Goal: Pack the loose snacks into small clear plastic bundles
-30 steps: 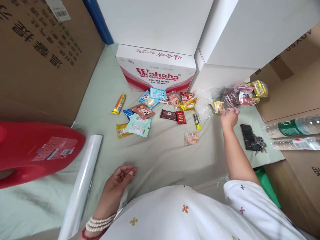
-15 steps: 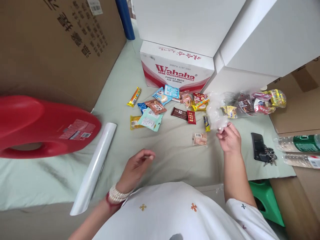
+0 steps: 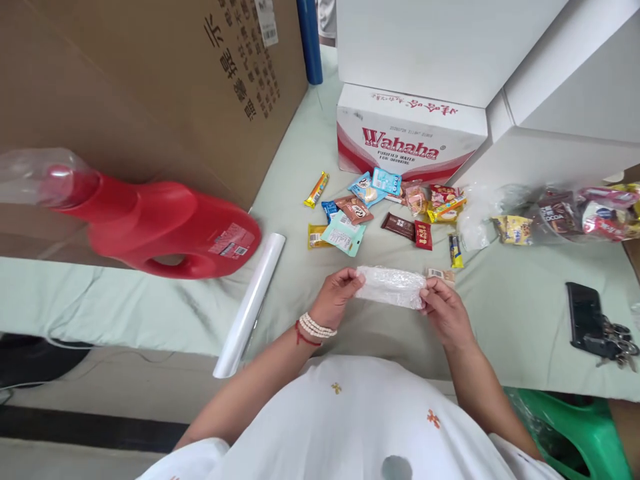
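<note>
A flat clear plastic bag [image 3: 390,288] is stretched between my two hands above the cloth. My left hand [image 3: 336,295] pinches its left end between thumb and fingers, with a beaded bracelet on the wrist. At the other end my right hand [image 3: 444,312] pinches the bag's right edge. Behind the bag lies a small pink snack packet [image 3: 441,275], partly covered by it. Farther back are a mint-green packet [image 3: 345,233], a brown packet [image 3: 354,209], a dark brown bar [image 3: 399,226] and a small red packet [image 3: 423,236].
A red detergent bottle [image 3: 200,227] and a white roll [image 3: 250,307] lie left. A Wahaha box [image 3: 410,137] stands behind the snacks. Clear plastic bags [image 3: 475,223] and a snack-filled bag [image 3: 557,217] are at right, with a phone [image 3: 585,313] and keys [image 3: 617,343] nearer me.
My right hand has taken a clear bag from the pile and brought it left to the middle. My left hand has come up and now grips its other end. The view has shifted left.
</note>
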Demonstrator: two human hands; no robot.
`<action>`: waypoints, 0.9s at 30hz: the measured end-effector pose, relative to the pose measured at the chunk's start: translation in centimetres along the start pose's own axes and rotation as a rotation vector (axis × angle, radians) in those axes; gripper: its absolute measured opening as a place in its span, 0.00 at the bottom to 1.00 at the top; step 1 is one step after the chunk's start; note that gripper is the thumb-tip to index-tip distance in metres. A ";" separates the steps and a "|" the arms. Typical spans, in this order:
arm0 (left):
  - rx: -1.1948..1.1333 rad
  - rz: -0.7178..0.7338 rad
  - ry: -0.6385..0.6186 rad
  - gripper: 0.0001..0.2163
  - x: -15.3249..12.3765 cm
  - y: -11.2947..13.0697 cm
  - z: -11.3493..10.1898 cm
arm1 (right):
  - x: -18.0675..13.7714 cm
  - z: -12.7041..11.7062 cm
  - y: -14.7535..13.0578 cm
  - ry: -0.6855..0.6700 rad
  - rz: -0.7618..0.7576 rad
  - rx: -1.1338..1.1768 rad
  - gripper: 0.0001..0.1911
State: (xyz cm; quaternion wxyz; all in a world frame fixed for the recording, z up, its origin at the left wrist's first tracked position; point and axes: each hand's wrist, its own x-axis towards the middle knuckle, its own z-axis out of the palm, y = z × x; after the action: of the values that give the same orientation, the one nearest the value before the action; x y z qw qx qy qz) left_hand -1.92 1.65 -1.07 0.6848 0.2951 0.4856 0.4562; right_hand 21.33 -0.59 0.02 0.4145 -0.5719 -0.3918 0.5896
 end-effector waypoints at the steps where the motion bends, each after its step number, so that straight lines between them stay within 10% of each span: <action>1: -0.047 -0.028 0.006 0.22 -0.3 0.0 -0.7 | 0.3 -0.1 0.3 -0.048 0.054 -0.004 0.19; 8: 0.105 0.140 0.057 0.20 -1.4 -0.2 -1.3 | 0.3 1.6 -0.7 0.194 -0.165 -0.357 0.17; 15: 0.547 0.415 -0.029 0.09 -2.1 0.3 -0.5 | 1.6 7.8 -2.4 -0.234 0.063 -0.048 0.24; 27: 0.123 0.129 0.065 0.19 -1.4 -0.1 -2.7 | 2.0 5.3 -2.0 -0.231 -0.032 -0.115 0.20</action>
State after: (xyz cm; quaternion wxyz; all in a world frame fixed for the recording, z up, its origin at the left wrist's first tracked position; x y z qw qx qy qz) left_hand -4.55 0.23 -1.51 0.6184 0.3523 0.5146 0.4782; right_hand 16.14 2.06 1.43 0.3426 -0.5166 -0.4791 0.6214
